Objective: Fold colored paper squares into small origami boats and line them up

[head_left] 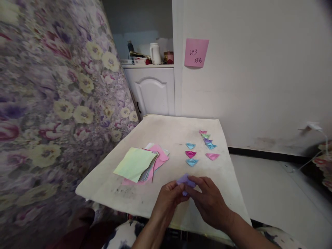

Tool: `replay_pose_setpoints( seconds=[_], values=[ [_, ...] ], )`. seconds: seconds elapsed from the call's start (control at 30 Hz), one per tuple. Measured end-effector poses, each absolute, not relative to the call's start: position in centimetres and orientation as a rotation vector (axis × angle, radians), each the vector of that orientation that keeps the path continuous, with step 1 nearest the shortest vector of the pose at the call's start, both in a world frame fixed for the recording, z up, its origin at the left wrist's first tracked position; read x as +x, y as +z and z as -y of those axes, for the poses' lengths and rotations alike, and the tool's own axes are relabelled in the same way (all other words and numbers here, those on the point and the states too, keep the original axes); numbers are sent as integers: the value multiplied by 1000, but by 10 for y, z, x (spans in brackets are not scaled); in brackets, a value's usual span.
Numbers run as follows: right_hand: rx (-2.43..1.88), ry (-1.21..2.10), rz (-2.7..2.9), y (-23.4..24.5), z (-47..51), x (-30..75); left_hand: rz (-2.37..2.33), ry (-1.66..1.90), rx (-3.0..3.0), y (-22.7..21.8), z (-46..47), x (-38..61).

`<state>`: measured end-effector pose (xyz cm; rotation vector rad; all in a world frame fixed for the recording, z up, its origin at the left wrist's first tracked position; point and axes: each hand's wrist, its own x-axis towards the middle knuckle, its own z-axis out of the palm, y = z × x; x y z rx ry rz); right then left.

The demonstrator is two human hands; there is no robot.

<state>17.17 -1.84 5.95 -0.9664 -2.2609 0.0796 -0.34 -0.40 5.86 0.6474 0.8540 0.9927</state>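
A small folded piece of purple paper [185, 180] is held above the near part of the table. My left hand [169, 197] pinches it from the left, with the thumb on top. From the right, my right hand [209, 197] has its fingers closed on the paper's other side, covering part of it. Just beyond the hands lie folded paper boats in two rows, among them a blue one [192, 162], a magenta one [191, 154] and a pink one [212, 156].
Left of the hands is a stack of paper sheets topped by a pale green sheet [136, 163]. The cream-covered table [166, 129] ends at a wall with a pink note [196, 52]. A floral curtain [64, 103] hangs at the left, beside a white cabinet [155, 90].
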Motion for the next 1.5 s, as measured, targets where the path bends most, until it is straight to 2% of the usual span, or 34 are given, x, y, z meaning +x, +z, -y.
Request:
replay_pose_setpoints(
  seconds=[0.13, 0.37, 0.77, 0.87, 1.13, 1.5],
  values=[
    [-944, 269, 2109, 56, 19, 170, -992, 976, 725, 56, 4, -2],
    [-1162, 905, 1535, 52, 10, 162, -1137, 987, 873, 52, 6, 6],
    [-1203, 890, 1476, 57, 10, 160, -1120, 947, 909, 47, 4, 11],
    [-1227, 1035, 1371, 56, 5, 160, -1130, 938, 971, 51, 5, 11],
    [-977, 1676, 1033, 50, -4, 168, -1088, 895, 1135, 57, 6, 12],
    [-957, 1928, 753, 55, -1, 168, -948, 962, 1149, 62, 6, 7]
  ],
)
